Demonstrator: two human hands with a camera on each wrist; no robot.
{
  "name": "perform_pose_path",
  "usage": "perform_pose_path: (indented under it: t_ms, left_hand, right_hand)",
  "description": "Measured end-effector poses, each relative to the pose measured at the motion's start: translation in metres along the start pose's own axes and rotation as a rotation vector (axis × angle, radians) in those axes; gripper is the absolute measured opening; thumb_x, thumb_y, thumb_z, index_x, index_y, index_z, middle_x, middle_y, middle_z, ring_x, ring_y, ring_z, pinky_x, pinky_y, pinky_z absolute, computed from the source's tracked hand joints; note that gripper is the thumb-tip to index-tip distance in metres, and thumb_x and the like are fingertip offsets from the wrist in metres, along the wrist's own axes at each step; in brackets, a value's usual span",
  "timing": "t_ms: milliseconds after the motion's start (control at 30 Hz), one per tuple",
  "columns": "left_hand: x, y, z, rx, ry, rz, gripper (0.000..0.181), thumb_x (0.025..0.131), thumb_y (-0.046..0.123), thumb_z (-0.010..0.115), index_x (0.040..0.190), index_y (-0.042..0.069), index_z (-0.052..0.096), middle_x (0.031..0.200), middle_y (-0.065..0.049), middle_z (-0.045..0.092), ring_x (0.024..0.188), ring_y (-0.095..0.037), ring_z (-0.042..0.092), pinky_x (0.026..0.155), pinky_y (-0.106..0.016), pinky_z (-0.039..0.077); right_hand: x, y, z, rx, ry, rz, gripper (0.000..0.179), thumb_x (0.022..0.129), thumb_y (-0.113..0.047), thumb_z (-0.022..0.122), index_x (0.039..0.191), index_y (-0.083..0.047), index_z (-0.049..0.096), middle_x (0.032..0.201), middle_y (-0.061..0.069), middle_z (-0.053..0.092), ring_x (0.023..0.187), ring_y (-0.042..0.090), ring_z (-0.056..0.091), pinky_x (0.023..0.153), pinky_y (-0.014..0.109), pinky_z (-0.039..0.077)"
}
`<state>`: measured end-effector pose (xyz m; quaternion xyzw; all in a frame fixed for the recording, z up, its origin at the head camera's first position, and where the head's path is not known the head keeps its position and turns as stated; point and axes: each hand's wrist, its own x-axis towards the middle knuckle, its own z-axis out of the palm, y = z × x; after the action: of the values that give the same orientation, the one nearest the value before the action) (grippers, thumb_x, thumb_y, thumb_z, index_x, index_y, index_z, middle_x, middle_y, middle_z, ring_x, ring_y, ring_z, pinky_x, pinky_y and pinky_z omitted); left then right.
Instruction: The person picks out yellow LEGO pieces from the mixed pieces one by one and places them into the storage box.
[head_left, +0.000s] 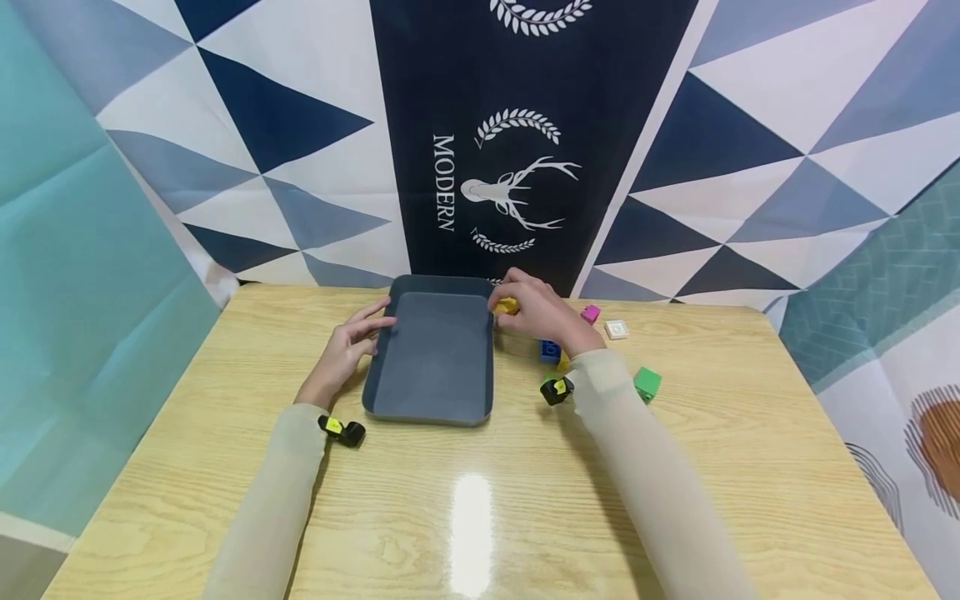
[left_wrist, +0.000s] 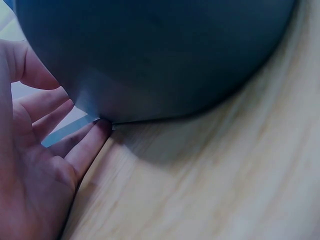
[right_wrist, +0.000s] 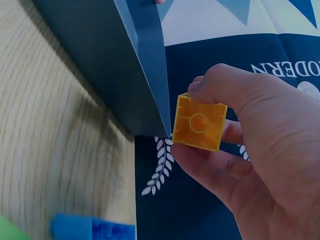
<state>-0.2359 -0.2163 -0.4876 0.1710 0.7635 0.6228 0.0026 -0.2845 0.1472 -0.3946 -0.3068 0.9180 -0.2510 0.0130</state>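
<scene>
A dark grey rectangular tray [head_left: 431, 358] lies on the wooden table. At its left rim is my left hand [head_left: 348, 350], with one digit reaching over the rim and others against the outer wall, as the left wrist view [left_wrist: 50, 135] shows from below. Just past the tray's right rim, my right hand [head_left: 534, 308] pinches a yellow toy building block [right_wrist: 199, 122] between thumb and fingers. The block's hollow underside, with a round tube inside, faces the right wrist camera. It sits right beside the tray's far right corner.
Right of the tray lie a blue block [head_left: 550, 350], a pink block [head_left: 591, 314], a white block [head_left: 617, 329] and a green block [head_left: 647, 382]. More yellow and green pieces are partly hidden by my right wrist. A patterned cloth [head_left: 517, 83] hangs behind the table [head_left: 397, 508].
</scene>
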Motion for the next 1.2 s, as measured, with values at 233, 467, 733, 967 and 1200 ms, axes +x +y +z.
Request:
perform_pose_path:
  t_ms: [233, 467, 733, 967, 1200]
  left_hand:
    - [0.000, 0.001, -0.001, 0.000, 0.000, 0.001, 0.050, 0.101, -0.016, 0.045, 0.148, -0.017, 0.063, 0.185, -0.020, 0.036, 0.174, -0.040, 0.028, 0.108, -0.004, 0.045]
    - [0.000, 0.001, 0.000, 0.002, -0.004, -0.003, 0.050, 0.102, -0.014, 0.045, 0.148, -0.016, 0.064, 0.185, -0.018, 0.036, 0.174, -0.039, 0.029, 0.110, -0.004, 0.044]
    - [0.000, 0.000, -0.001, 0.000, 0.003, -0.008, 0.051, 0.101, -0.014, 0.044, 0.149, -0.017, 0.063, 0.185, -0.018, 0.035, 0.174, -0.041, 0.030, 0.107, -0.006, 0.046]
    - [0.000, 0.000, -0.001, -0.004, 0.004, -0.014, 0.052, 0.101, -0.015, 0.043, 0.150, -0.016, 0.062, 0.186, -0.018, 0.035, 0.173, -0.041, 0.031, 0.106, -0.006, 0.046]
    - [0.001, 0.000, 0.000, -0.009, 0.001, -0.009, 0.051, 0.102, -0.014, 0.043, 0.149, -0.017, 0.062, 0.185, -0.019, 0.035, 0.172, -0.042, 0.032, 0.097, -0.008, 0.049]
  right_hand:
    - [0.011, -0.007, 0.005, 0.019, -0.033, 0.017, 0.019, 0.102, -0.012, 0.077, 0.118, -0.007, 0.084, 0.125, 0.014, 0.064, 0.111, 0.032, 0.062, 0.095, 0.043, 0.053]
    - [0.016, -0.008, 0.009, 0.017, -0.032, 0.013, 0.019, 0.102, -0.013, 0.077, 0.118, -0.007, 0.084, 0.123, 0.013, 0.063, 0.109, 0.031, 0.061, 0.094, 0.042, 0.053]
    - [0.023, -0.014, 0.012, 0.041, -0.045, 0.013, 0.019, 0.102, -0.014, 0.078, 0.119, -0.007, 0.084, 0.122, 0.012, 0.063, 0.109, 0.031, 0.061, 0.095, 0.042, 0.055]
    - [0.036, -0.023, 0.022, 0.032, -0.060, -0.001, 0.020, 0.101, -0.014, 0.077, 0.119, -0.008, 0.084, 0.123, 0.012, 0.063, 0.109, 0.031, 0.062, 0.094, 0.043, 0.052]
    - [0.044, -0.035, 0.031, 0.037, -0.071, -0.033, 0.019, 0.101, -0.013, 0.077, 0.118, -0.007, 0.084, 0.123, 0.011, 0.063, 0.107, 0.030, 0.062, 0.094, 0.042, 0.054]
